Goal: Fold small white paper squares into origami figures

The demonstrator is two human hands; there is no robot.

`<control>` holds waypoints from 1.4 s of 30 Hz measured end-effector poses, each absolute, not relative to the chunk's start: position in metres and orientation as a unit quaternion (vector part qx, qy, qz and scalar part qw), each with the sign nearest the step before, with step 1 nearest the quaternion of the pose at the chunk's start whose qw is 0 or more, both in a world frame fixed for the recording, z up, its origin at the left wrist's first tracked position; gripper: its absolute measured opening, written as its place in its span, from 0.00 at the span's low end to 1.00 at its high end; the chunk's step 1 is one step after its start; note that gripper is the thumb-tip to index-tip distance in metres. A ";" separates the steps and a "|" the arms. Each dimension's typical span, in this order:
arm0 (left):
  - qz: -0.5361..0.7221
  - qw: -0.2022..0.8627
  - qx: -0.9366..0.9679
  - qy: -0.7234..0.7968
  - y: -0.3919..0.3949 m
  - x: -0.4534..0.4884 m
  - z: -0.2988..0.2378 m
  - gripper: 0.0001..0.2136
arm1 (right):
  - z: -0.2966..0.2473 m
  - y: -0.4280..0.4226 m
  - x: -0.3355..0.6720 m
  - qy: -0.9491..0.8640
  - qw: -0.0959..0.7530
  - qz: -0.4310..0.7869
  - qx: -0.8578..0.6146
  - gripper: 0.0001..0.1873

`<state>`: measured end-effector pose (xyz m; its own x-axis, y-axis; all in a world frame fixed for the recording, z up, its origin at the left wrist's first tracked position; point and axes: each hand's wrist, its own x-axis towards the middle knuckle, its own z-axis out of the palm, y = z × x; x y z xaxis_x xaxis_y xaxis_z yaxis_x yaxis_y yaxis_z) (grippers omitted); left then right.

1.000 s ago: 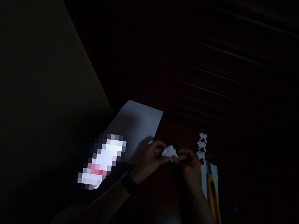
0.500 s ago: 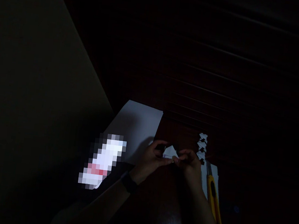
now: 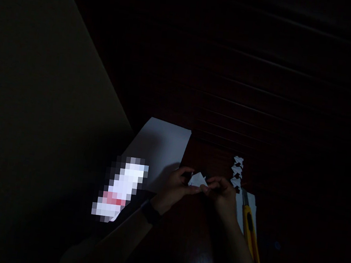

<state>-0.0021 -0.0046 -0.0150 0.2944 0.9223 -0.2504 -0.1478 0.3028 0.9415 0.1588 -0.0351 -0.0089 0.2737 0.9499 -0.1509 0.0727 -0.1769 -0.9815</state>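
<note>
A small piece of folded white paper with a pointed top is held between both hands above the dark table. My left hand, with a dark watch on its wrist, pinches the left side of the paper. From the other side, my right hand grips the lower right corner between thumb and fingers. Three small folded paper figures stand in a column just beyond my right hand. Dim light hides the finer creases.
Large white paper sheets lie at the left, with a bright, pixelated screen in front of them. A yellow utility knife rests on smaller white paper at the right. The table has a dark, glossy surface.
The folded paper has shifted slightly left and turned a little, so its pointed face shows more broadly. Both hands keep hold of it; the other things have stayed put.
</note>
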 end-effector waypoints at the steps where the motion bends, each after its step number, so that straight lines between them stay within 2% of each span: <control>1: 0.396 0.674 0.438 0.444 -0.004 -0.002 -0.016 0.27 | -0.009 -0.035 0.159 -0.408 0.496 0.443 -0.625 0.13; 15: 0.400 0.676 0.433 0.442 -0.004 -0.002 -0.009 0.25 | -0.014 -0.035 0.157 -0.356 0.536 0.488 -0.590 0.16; 21: 0.413 0.666 0.410 0.467 -0.004 -0.002 -0.005 0.24 | -0.014 -0.033 0.154 -0.293 0.594 0.490 -0.567 0.15; 27: 0.453 0.720 0.309 0.425 -0.008 0.000 -0.009 0.22 | -0.014 -0.036 0.149 -0.268 0.604 0.512 -0.549 0.19; 35: 0.481 0.740 0.265 0.388 -0.014 0.006 -0.009 0.17 | -0.024 -0.043 0.127 -0.202 0.630 0.564 -0.494 0.22; 42: 0.428 0.740 0.320 0.409 -0.011 0.004 -0.013 0.11 | -0.023 -0.045 0.124 -0.202 0.630 0.573 -0.484 0.19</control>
